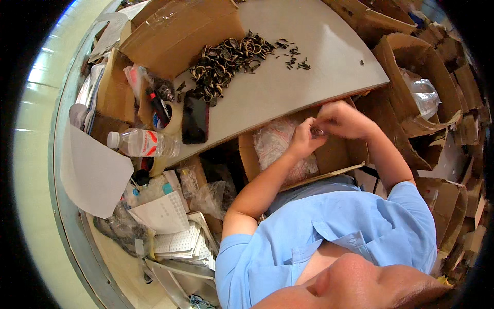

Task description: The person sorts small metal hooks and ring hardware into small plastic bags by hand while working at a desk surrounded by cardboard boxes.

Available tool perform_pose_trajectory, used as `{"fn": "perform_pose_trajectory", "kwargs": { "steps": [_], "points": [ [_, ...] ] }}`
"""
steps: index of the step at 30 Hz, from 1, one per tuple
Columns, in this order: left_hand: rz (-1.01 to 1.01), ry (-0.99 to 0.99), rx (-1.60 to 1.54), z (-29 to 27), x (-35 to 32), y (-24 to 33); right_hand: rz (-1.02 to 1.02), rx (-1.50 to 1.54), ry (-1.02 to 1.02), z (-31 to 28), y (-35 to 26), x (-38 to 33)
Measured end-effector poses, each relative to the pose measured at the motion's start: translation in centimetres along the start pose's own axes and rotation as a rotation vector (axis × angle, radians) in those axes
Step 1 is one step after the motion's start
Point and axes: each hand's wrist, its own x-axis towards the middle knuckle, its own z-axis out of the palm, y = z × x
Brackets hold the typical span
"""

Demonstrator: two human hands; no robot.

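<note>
My left hand (304,140) and my right hand (340,119) meet just off the table's near edge. Between their fingertips is a small, dark, shiny piece (317,132), too small and covered to name. The left fingers are closed around it. My right fingers are bent together against it, slightly blurred, and what they pinch is hidden. Below both hands, an open carton (250,154) holds clear plastic bags with red lines (278,145). On the table lies a heap of curved, dark and brass-coloured ring-like parts (221,64), with small dark pieces (298,63) scattered to its right.
Left of the heap a black phone (195,118) lies by a clear bottle (146,142) with a white cap. A big carton (185,33) stands behind. Papers (177,239) and plastic wrap crowd the lower left. Open cartons (417,82) line the right.
</note>
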Motion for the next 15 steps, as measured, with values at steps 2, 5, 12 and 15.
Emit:
{"fn": "perform_pose_trajectory", "kwargs": {
  "steps": [2, 5, 12, 15],
  "points": [
    [-0.099, 0.036, -0.076, 0.1, 0.5, -0.1, 0.098, -0.02, 0.33, -0.7, 2.1, 1.5],
    [-0.068, 0.048, -0.069, 0.1, 0.6, -0.2, 0.178, -0.195, 0.537, -2.2, 5.8, 5.6],
    [-0.125, 0.056, -0.029, -0.2, 0.7, -0.5, 0.164, -0.438, 0.678, -2.2, 7.4, 8.1],
    [-0.094, 0.056, -0.065, -0.2, 1.0, -1.6, 0.109, -0.526, 0.667, -2.0, 7.9, 8.3]
  ]
}}
